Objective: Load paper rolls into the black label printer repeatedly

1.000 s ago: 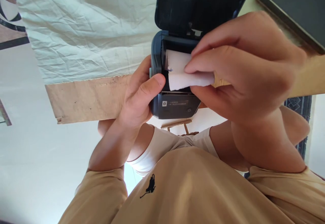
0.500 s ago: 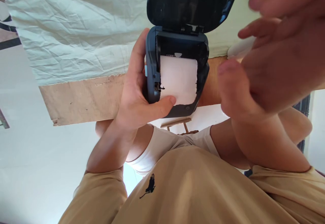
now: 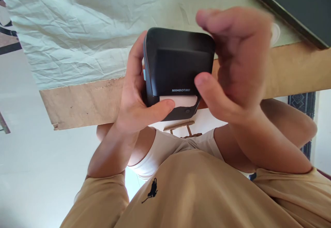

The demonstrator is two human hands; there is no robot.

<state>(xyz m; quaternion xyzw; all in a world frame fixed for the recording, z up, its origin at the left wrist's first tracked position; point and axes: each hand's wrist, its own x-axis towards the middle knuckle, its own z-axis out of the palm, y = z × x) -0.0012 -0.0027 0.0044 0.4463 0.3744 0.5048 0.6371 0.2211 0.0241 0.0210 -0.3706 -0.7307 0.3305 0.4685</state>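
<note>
A black label printer (image 3: 178,114) marked NIIMBOT is held over the table's front edge. Its lid (image 3: 178,62) is down. White label paper (image 3: 188,101) sticks out of the slot at the front. My left hand (image 3: 137,93) is wrapped round the printer's left side, with the thumb pressing on the paper at the slot. My right hand (image 3: 238,59), blurred by motion, is at the printer's right side. Its thumb overlaps the lid's front right corner and the fingers are bent, apart from the thumb. Whether that thumb touches the lid I cannot tell.
A pale green wrinkled cloth (image 3: 77,31) covers the wooden table (image 3: 85,100), whose bare front edge shows. At the upper right lies a dark flat slab (image 3: 297,11), with a white round thing (image 3: 276,34) beside it, partly hidden. A wooden stool (image 3: 178,126) stands below.
The printer's lid has swung from standing open down over the label paper roll. My right hand has moved left, to the printer's side. The left hand keeps its hold.
</note>
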